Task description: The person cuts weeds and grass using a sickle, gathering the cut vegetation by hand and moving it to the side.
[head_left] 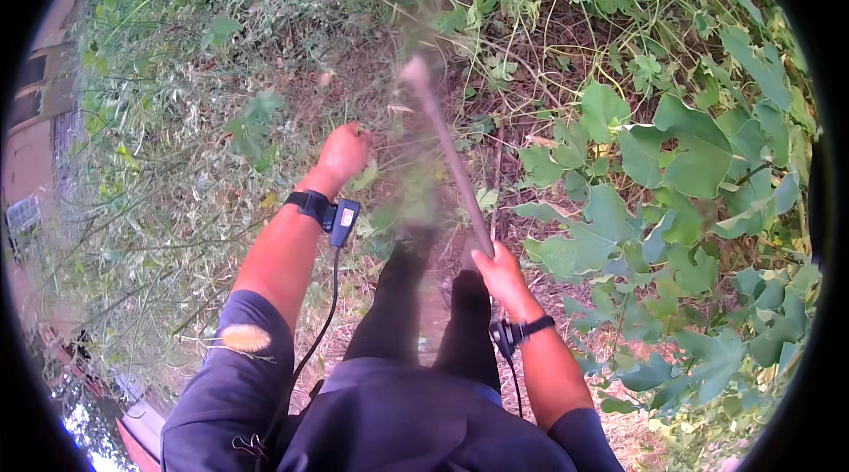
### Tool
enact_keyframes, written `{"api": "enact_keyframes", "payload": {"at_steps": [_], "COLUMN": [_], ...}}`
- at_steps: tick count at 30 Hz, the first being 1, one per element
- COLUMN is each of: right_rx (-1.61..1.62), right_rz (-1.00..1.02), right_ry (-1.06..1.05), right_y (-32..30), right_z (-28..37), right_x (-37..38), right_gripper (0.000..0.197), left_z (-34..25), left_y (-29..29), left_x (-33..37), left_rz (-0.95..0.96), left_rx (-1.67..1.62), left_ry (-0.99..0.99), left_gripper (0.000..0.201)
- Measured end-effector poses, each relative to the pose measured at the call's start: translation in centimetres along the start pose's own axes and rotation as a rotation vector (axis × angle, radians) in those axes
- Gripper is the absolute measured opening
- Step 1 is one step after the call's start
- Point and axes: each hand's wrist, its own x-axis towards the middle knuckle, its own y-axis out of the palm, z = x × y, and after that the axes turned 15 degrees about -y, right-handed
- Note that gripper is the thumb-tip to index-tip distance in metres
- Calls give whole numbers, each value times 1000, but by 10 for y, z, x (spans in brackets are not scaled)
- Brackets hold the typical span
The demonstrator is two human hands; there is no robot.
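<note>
My right hand (501, 276) is closed round the lower end of a wooden-handled tool (456, 161). Its long brownish shaft slants forward and a little left, over the weeds between my hands. Motion smears the pale far end, so I cannot tell what kind of head or blade it has. My left hand (346, 151) is closed in a fist among thin weed stems (301, 96), left of the shaft and apart from it. What its fingers hold, if anything, is hidden. Blurred green leaves (376, 193) show just below that hand.
Broad-leaved vines (676, 153) crowd the right side, with tangled stems at the far right. Tall, fine weeds fill the left. My legs (386, 304) stand close below the hands. Cables hang from both wrist devices (344, 222). A building wall (40, 149) shows at the far left edge.
</note>
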Motion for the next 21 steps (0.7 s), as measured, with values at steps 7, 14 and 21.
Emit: {"api": "enact_keyframes", "payload": {"at_steps": [7,14,21], "right_rx": [-6,21,-242], "right_rz": [-80,-69,-105], "right_ry": [338,301,-236], "right_y": [-102,-129,-100], "right_z": [3,17,20], "right_x": [-214,-261,-69], "right_gripper": [27,24,35], "left_z": [-7,-8,7], "left_y": [46,49,37], "left_x": [-177,-264,-295], "left_rz": [342,280,89], "left_rx": [198,63,199], "left_ry": [441,543,257], "left_gripper": [26,27,22]}}
